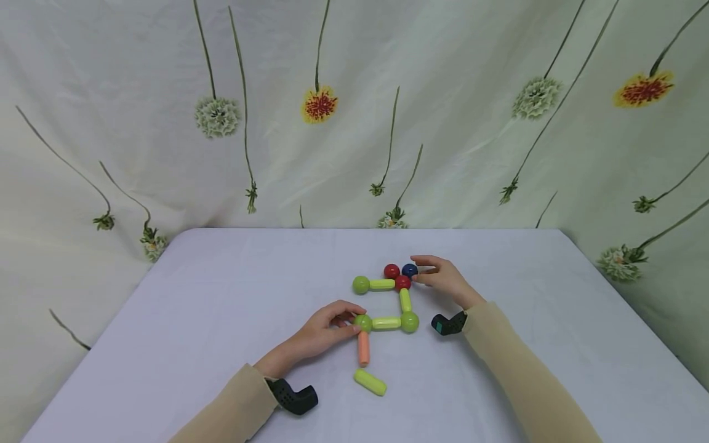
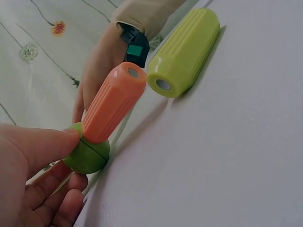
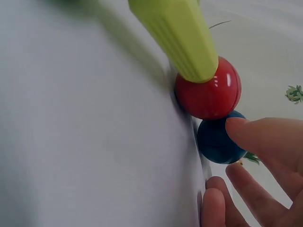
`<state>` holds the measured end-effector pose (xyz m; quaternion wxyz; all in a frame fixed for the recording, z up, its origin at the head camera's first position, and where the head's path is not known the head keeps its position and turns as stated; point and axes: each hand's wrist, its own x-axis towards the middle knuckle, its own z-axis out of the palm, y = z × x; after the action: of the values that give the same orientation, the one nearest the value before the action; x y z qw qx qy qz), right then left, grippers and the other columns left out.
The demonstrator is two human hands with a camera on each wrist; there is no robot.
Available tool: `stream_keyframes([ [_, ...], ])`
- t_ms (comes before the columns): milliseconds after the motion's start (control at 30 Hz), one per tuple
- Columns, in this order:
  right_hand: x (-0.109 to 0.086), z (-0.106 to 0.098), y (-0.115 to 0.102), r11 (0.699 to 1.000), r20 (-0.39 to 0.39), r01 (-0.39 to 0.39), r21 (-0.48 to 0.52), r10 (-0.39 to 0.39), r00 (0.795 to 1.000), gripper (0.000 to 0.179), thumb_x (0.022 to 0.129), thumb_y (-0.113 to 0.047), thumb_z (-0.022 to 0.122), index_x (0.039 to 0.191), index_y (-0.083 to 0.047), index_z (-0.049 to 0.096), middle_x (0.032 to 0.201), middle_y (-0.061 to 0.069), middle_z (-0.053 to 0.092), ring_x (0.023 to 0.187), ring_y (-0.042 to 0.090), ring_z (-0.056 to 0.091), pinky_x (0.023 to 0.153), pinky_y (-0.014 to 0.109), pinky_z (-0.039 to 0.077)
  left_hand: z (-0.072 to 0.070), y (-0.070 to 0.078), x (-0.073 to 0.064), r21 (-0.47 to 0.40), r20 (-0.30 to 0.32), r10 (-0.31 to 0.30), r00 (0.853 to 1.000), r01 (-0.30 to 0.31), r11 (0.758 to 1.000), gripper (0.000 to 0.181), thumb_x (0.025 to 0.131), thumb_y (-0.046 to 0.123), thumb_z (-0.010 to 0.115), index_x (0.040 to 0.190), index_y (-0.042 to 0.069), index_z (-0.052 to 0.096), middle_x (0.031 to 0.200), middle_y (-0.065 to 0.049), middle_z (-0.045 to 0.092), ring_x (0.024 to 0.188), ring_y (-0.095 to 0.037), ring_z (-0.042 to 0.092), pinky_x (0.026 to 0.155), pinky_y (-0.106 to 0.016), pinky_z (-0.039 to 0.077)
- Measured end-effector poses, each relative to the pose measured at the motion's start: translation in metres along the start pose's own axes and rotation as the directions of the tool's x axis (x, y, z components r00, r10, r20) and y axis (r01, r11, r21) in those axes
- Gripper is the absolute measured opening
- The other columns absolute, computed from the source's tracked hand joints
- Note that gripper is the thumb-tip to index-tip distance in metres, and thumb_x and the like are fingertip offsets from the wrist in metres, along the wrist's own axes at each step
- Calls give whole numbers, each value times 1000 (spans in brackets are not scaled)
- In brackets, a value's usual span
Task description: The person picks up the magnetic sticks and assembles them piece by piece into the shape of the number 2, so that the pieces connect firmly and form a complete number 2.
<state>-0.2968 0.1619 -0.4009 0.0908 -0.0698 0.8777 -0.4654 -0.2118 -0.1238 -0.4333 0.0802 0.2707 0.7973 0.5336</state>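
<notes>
My left hand (image 1: 325,330) pinches a green ball (image 1: 363,322) between thumb and fingers. An orange magnetic stick (image 2: 111,104) is joined to that ball, pointing toward me, with a silvery disc in its free end. A yellow-green stick (image 1: 386,323) links the held ball to another green ball (image 1: 409,322). From there a second yellow-green stick (image 3: 184,40) leads back to a red ball (image 3: 210,92). At the far side my right hand (image 1: 447,283) holds a blue ball (image 3: 220,142) with thumb and fingers. The blue ball touches the red one.
Another red ball (image 1: 391,271) sits beside the blue one. A yellow-green stick (image 1: 382,284) runs left from the nearer red ball to a green ball (image 1: 361,285). One loose yellow-green stick (image 1: 370,382) lies near the orange stick on the pale table (image 1: 232,289). Flowered cloth (image 1: 454,123) hangs behind.
</notes>
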Motion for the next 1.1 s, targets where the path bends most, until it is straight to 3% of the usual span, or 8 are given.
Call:
stream_keyframes([
  [233,6,2,8,997,5,22,-70,-21,1000,44,89,-20,65,131,-12,55,131,13,52,114,33,50,91,45,44,-1,2,-1,16,2,-2,1000,2,1000,32,91,16,63,120,5,60,115,-3,59,103,-21,53,84,-28,42],
  [567,-2,2,12,999,-103,2,-45,-7,995,43,87,-25,68,123,-6,54,121,15,56,108,30,54,87,40,47,0,2,0,24,6,0,1000,0,1000,32,91,17,62,121,6,60,114,-3,59,103,-21,54,83,-27,42],
  [700,-14,2,8,999,-169,-19,28,24,985,47,88,-30,67,125,-5,51,121,16,56,106,30,55,82,36,50,0,3,0,24,6,1,1000,-1,1000,33,91,18,62,121,5,59,114,-3,59,102,-21,54,83,-27,42],
  [833,-29,1,2,995,-222,14,99,8,975,54,87,-39,65,126,-5,49,118,15,56,103,28,55,81,33,50,0,3,-1,31,2,-3,1000,2,1000,33,91,19,62,122,6,59,114,-3,59,102,-21,53,83,-27,43],
  [1000,-52,3,-4,986,-229,79,146,-44,972,59,85,-48,64,125,-7,50,113,12,59,99,24,57,79,27,50,0,2,-1,42,-7,-7,1000,8,999,33,91,18,62,122,6,59,114,-3,59,102,-21,53,83,-27,43],
  [1100,-68,6,-10,982,-214,96,163,-60,975,56,86,-44,65,124,-6,50,112,13,59,98,24,58,81,31,50,1,2,-1,43,-7,2,1000,-2,999,33,91,19,62,122,5,59,114,-5,59,101,-22,53,83,-27,43],
])
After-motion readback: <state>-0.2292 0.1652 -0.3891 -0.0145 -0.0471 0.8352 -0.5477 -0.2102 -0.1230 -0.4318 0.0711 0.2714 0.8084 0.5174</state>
